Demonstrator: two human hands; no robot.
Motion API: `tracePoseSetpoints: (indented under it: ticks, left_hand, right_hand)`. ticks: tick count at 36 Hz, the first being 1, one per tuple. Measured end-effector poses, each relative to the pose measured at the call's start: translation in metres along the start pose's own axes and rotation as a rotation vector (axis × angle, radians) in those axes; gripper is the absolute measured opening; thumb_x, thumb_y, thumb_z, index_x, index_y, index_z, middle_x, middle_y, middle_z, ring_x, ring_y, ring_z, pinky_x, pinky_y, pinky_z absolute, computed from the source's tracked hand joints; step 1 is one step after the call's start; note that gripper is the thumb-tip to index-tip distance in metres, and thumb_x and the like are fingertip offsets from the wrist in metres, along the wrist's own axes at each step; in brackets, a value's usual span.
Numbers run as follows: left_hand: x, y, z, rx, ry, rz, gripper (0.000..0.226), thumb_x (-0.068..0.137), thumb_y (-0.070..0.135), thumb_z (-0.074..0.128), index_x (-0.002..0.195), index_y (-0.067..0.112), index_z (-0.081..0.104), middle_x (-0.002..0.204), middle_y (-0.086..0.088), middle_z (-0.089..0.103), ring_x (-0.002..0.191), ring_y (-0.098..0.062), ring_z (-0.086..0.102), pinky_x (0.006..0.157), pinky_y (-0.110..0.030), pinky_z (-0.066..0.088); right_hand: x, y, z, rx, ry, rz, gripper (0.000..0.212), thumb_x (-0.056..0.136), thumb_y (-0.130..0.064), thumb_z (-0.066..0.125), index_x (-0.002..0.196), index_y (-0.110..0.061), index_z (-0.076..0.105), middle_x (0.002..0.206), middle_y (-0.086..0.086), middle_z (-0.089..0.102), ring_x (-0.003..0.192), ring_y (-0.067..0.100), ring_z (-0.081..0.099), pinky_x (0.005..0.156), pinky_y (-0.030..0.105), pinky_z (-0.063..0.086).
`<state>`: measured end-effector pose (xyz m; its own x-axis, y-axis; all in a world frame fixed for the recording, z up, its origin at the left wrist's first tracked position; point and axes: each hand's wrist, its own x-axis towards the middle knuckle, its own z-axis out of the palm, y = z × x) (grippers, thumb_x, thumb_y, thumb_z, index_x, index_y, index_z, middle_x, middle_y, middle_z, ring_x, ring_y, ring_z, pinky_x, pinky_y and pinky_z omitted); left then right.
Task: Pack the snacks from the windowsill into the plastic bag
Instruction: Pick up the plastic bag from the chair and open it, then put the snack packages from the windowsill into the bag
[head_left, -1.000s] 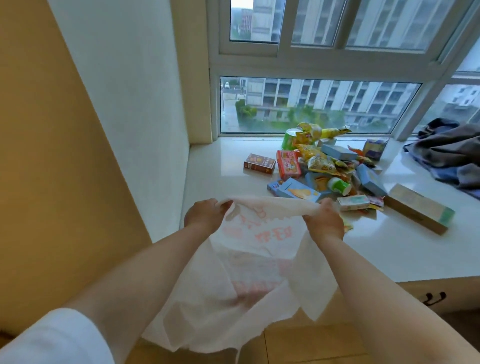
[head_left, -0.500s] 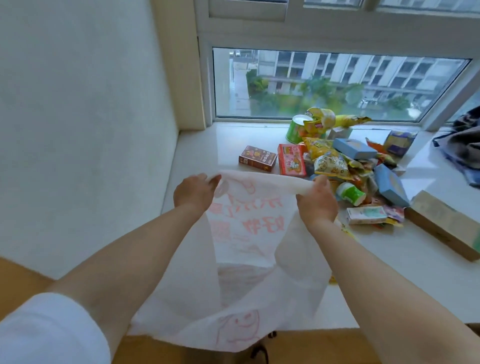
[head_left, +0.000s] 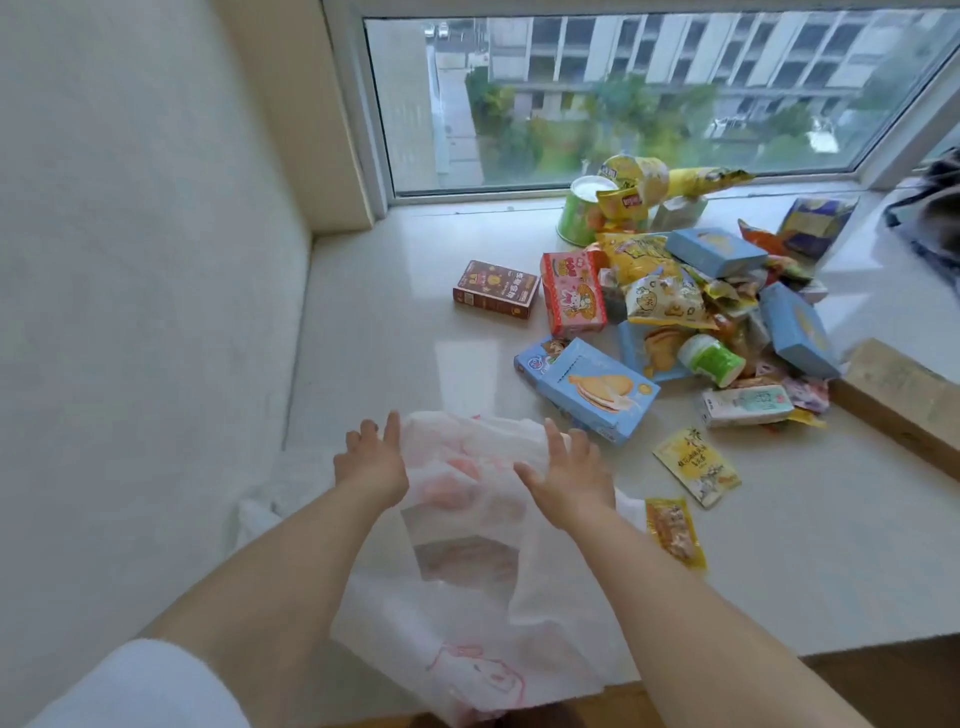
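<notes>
A white translucent plastic bag with red print lies flat on the pale windowsill, its lower part hanging over the front edge. My left hand hovers at the bag's top left corner with fingers spread. My right hand is over the bag's top right, fingers straight, gripping nothing. The snacks are piled to the right: a blue biscuit box nearest the bag, a brown box, a pink box, a green cup, a yellow packet and an orange packet.
A white wall closes the sill on the left and the window stands behind. A long cardboard box lies right of the pile, with dark cloth at the far right. Bare sill shows left of the brown box.
Both hands have let go of the bag's rim and opened. The bag, held up before, now lies on the sill. The view has tipped down and closer.
</notes>
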<state>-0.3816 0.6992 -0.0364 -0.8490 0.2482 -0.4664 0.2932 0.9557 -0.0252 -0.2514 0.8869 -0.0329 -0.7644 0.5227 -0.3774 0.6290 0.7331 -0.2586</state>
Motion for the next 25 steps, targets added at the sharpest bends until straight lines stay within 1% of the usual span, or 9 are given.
tracePoseSetpoints:
  ticks: [3,6,10,12,15,17,19,22,25]
  left_hand:
    - [0.009,0.008,-0.004,-0.125,-0.041,-0.028,0.088,0.090,0.032,0.048,0.150,0.021,-0.016,0.154,-0.011,0.011,0.140,-0.030,0.016,0.110,-0.042,0.027]
    - [0.010,0.028,-0.014,-0.182,0.072,0.096,0.086,0.089,0.031,0.045,0.150,0.022,-0.016,0.158,-0.008,0.002,0.146,-0.027,0.000,0.118,-0.047,0.004]
    - [0.002,0.078,-0.039,-0.125,0.348,0.438,0.072,0.090,0.032,0.047,0.152,0.025,0.010,0.156,0.002,0.018,0.146,-0.019,0.006,0.118,-0.047,-0.003]
    - [-0.002,0.112,-0.046,-0.111,0.395,0.542,0.058,0.095,0.036,0.042,0.149,0.026,0.023,0.153,0.007,0.027,0.145,-0.016,0.011,0.118,-0.047,-0.004]
    - [-0.007,0.166,-0.042,-0.086,0.352,0.643,0.047,0.098,0.034,0.038,0.144,0.024,0.036,0.148,0.006,0.036,0.142,-0.016,0.020,0.117,-0.044,0.003]
    - [-0.011,0.199,-0.032,-0.078,0.311,0.702,0.047,0.095,0.028,0.043,0.141,0.021,0.039,0.144,0.001,0.041,0.136,-0.021,0.030,0.115,-0.038,0.016]
    - [-0.015,0.229,-0.017,-0.118,0.237,0.730,0.049,0.092,0.019,0.047,0.141,0.018,0.040,0.142,-0.002,0.042,0.131,-0.023,0.035,0.109,-0.033,0.026]
    - [-0.024,0.270,0.008,-0.185,0.091,0.674,0.053,0.091,0.010,0.045,0.143,0.019,0.037,0.142,0.000,0.037,0.127,-0.024,0.042,0.099,-0.037,0.039]
    - [-0.029,0.304,0.032,-0.096,-0.058,0.593,0.048,0.093,0.016,0.047,0.140,0.018,0.038,0.136,-0.004,0.041,0.120,-0.027,0.048,0.090,-0.038,0.045]
  right_hand:
    - [0.005,0.006,0.007,0.051,-0.080,-0.012,0.068,0.094,-0.057,0.032,0.151,-0.028,0.008,0.155,0.006,0.012,0.141,0.026,0.021,0.112,0.041,0.025]
    - [0.005,0.015,0.010,0.195,-0.046,-0.077,0.066,0.097,-0.050,0.036,0.152,-0.026,0.009,0.157,0.003,0.015,0.142,0.023,0.022,0.113,0.037,0.025]
    - [0.005,0.028,0.004,0.447,0.084,-0.109,0.057,0.099,-0.036,0.039,0.151,-0.022,0.019,0.156,-0.002,0.025,0.142,0.017,0.026,0.112,0.030,0.024]
    - [0.006,0.040,-0.003,0.495,0.191,-0.094,0.050,0.100,-0.031,0.038,0.148,-0.019,0.029,0.151,-0.001,0.034,0.139,0.017,0.030,0.110,0.030,0.026]
    - [0.010,0.072,-0.012,0.498,0.325,-0.025,0.046,0.095,-0.030,0.031,0.131,-0.012,0.051,0.130,0.007,0.054,0.121,0.025,0.046,0.099,0.034,0.035]
    - [0.015,0.103,-0.014,0.447,0.331,0.051,0.044,0.090,-0.025,0.032,0.122,-0.008,0.057,0.120,0.011,0.057,0.113,0.030,0.048,0.094,0.037,0.036]
    - [0.019,0.139,-0.014,0.346,0.281,0.120,0.039,0.090,-0.019,0.035,0.121,-0.009,0.057,0.122,0.012,0.055,0.114,0.031,0.045,0.094,0.038,0.033]
    - [0.022,0.196,-0.016,0.195,0.138,0.207,0.034,0.093,-0.015,0.041,0.125,-0.015,0.052,0.130,0.007,0.049,0.121,0.027,0.040,0.096,0.036,0.033]
    - [0.029,0.241,-0.020,0.122,0.006,0.231,0.035,0.095,-0.019,0.040,0.130,-0.017,0.047,0.135,0.006,0.044,0.125,0.026,0.037,0.099,0.035,0.033]
